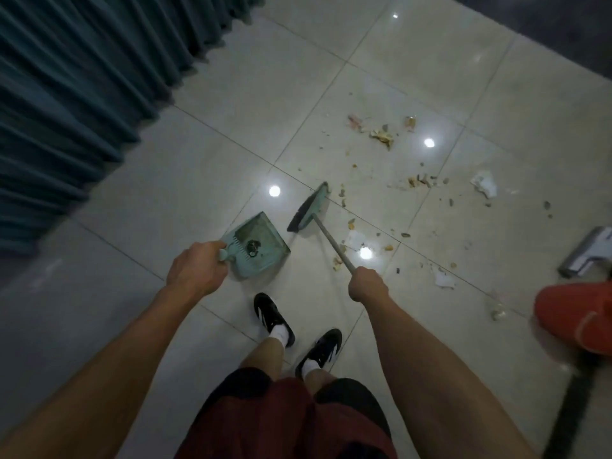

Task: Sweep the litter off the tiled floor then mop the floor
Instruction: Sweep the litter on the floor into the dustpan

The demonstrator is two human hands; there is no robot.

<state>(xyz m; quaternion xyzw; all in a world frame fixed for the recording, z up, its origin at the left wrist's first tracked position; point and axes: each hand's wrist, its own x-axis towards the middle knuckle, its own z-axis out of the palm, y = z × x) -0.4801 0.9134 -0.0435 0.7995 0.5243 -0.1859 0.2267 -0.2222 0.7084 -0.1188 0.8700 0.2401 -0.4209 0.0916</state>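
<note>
Glossy pale tiles (205, 167) under me mirror ceiling lights (274, 191); teal curtains (66, 94) hang at my left, dim room.

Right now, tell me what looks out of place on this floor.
Litter, crumbs and torn paper scraps, lies scattered across the tiles right of the broom. The dustpan holds only a small dark bit.

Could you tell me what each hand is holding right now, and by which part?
The left hand holds the dustpan by its handle; the right hand holds the broom by its stick.
</note>
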